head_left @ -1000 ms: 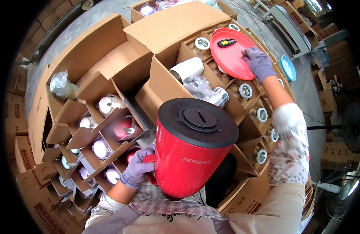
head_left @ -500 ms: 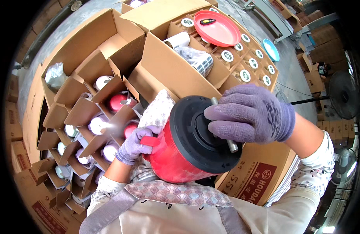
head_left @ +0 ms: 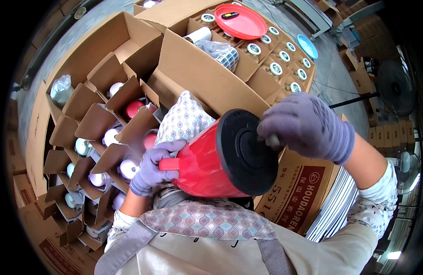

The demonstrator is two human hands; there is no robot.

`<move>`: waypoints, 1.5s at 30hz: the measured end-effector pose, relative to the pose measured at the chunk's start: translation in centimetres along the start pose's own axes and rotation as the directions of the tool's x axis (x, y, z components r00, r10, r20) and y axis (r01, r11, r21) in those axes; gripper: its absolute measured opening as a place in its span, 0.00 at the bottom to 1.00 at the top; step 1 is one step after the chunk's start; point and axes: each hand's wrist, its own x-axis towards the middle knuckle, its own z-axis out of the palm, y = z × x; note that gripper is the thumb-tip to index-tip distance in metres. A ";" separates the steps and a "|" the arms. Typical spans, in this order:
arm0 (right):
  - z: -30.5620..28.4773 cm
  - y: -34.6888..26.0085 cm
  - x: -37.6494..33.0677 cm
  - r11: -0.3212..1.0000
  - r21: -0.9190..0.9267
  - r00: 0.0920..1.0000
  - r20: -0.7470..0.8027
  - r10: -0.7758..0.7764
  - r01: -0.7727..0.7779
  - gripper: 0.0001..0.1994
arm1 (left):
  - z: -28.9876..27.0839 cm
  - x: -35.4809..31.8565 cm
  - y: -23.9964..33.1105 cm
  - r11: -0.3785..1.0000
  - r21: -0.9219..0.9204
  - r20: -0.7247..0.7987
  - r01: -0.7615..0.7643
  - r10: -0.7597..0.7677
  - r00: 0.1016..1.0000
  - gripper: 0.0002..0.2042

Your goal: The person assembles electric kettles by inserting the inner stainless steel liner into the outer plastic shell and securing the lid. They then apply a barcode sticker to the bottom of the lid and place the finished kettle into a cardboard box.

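Purple gloves cover the left hand (head_left: 154, 170) and right hand (head_left: 307, 126), round a red jug (head_left: 200, 161) with a black base (head_left: 248, 160) and a grey piece (head_left: 272, 140). Toward the brown carton (head_left: 193, 68)'s far edge, a red tray (head_left: 247, 25) bears a black-and-yellow cutter (head_left: 230, 15); by its near edge lies a blue-and-white gridded roll (head_left: 228, 59). The apron band (head_left: 207, 225) repeats grey, pale-blue and mauve lozenges.

I watch through the left of two fisheye cameras on the wearer's head, facing down over the apron (head_left: 200, 256). The left hand (head_left: 156, 169) and right hand (head_left: 307, 126) sit close to my lens; the fan (head_left: 397, 88) stands farther off.
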 end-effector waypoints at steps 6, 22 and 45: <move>2.6 0.0 0.1 0.763 -0.418 0.780 -0.176 -0.600 0.493 0.12 | -2.0 2.1 -3.0 0.952 -0.288 0.193 0.105 -0.049 0.980 0.16; 4.4 3.0 0.4 0.997 -0.079 0.996 -0.090 0.004 -0.011 0.08 | -0.4 3.9 -1.5 0.935 -0.238 0.071 0.264 -0.254 0.965 0.17; 13.2 21.2 13.3 0.992 -0.031 0.751 -0.657 0.072 -0.123 0.22 | -7.6 30.6 -2.1 0.161 0.971 -0.235 0.175 0.541 0.808 0.17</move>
